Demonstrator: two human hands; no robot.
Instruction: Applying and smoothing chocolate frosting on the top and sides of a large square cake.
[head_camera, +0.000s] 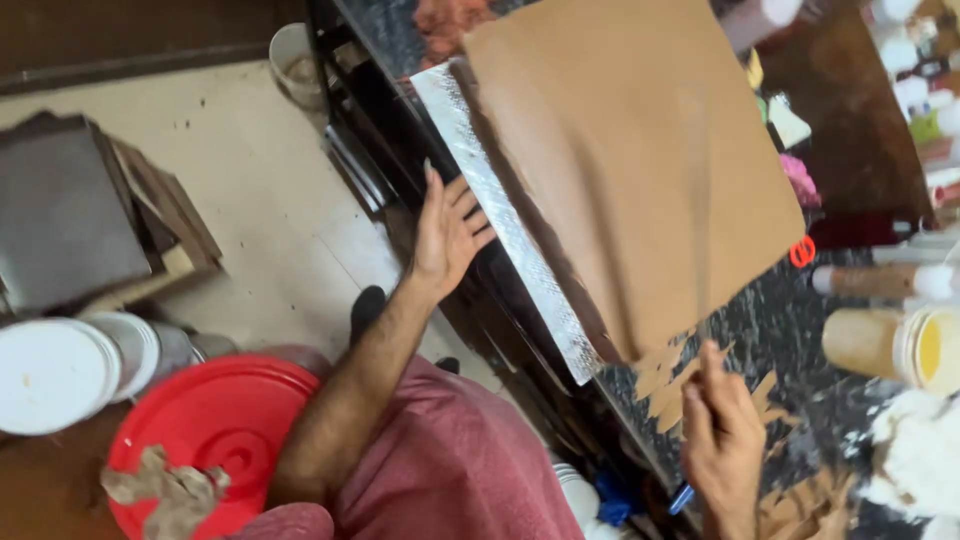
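The brown sheet (640, 170) looked like matt, smooth paper. Beneath it lay a shiny, crinkled silver foil strip (505, 215) on a glossy speckled stone counter (790, 320). The red lid (215, 420) appeared smooth plastic.

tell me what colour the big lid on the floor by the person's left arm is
Red: the round lid shows plainly in the head view, with a crumpled brown scrap on it.

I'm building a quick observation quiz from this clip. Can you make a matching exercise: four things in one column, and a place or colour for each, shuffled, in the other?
Things:
1. brown sheet
2. red lid
3. left hand
4. right hand

Descriptions:
A. at the sheet's ragged lower corner
B. on the floor, crumpled paper lying on it
C. open, by the silver strip
D. spread over the dark counter

Pairs: 1-D, 2-B, 3-C, 4-A
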